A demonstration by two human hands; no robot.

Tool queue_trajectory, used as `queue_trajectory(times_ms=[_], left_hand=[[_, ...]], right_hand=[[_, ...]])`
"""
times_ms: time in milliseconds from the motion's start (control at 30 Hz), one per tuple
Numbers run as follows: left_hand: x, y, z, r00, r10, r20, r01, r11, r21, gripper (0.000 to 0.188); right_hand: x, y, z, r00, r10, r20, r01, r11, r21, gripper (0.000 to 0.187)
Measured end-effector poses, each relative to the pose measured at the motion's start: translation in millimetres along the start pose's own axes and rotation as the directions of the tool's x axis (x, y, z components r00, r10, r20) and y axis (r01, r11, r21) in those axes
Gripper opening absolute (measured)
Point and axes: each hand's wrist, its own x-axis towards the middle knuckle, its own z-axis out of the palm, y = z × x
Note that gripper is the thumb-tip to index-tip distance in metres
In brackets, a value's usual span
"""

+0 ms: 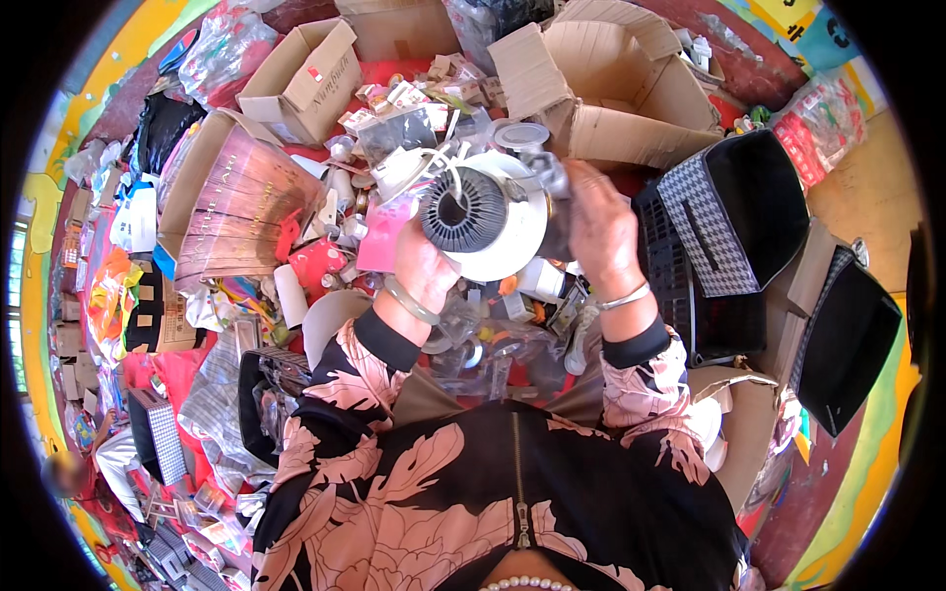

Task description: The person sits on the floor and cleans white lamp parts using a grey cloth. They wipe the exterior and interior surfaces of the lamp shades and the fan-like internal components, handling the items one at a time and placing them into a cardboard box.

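One white round fixture [526,222] with a dark grey finned cylinder [483,212] on its face is what's being handled, held up mid-view just over a big messy heap. Left hand [426,264] has it gripped from the lower left, fingers mostly hidden behind it. Right hand [603,222] is on the other side with its fingers curled in, but it's pretty blurry, so can't tell if it's closed on anything or just up against the grey bit by the rim. A white cable [440,158] loops around near the top of the fins. Both wrists have a bangle on, fwiw

As for the heap, there's a pink sheet [378,241] just left of the fixture, a clear round lid [520,136] just behind it and a white cylinder [290,295] further left. Cardboard everywhere too: a big open box [631,133] at the far right of the pile, a smaller brown box [301,84] at the far left, and a wood-print box [232,202] nearer on the left. Over on the right a black bin with houndstooth sides [714,222] lies tipped so you can see into it, and a second black bin [847,345] is beyond it, near the edge of the view
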Motion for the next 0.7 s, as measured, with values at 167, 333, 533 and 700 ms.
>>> queue_trajectory(times_ms=[167,333,533,700], left_hand=[[0.3,14.7,7.9,0.999,0.042,0.002,-0.042,0.998,-0.043,0.02],[-1.6,12.9,7.4,0.99,0.138,-0.005,-0.138,0.99,0.016,0.021],[-5.3,7.4,23.4,0.975,0.219,0.044,-0.221,0.974,0.055,0.033],[-2.3,14.7,20.2,0.972,0.234,0.008,-0.233,0.969,0.082,0.03]], right_hand=[[0.7,16.5,-23.2,0.761,0.644,0.077,-0.521,0.537,0.664,0.015],[2.2,-32.4,-16.9,0.86,0.507,0.053,-0.38,0.567,0.73,0.018],[-4.1,-64.3,9.3,0.999,-0.018,-0.037,0.021,0.998,0.061,0.028],[-5.8,-66.0,7.6,1.0,-0.021,-0.009,0.022,0.987,0.158,0.028]])
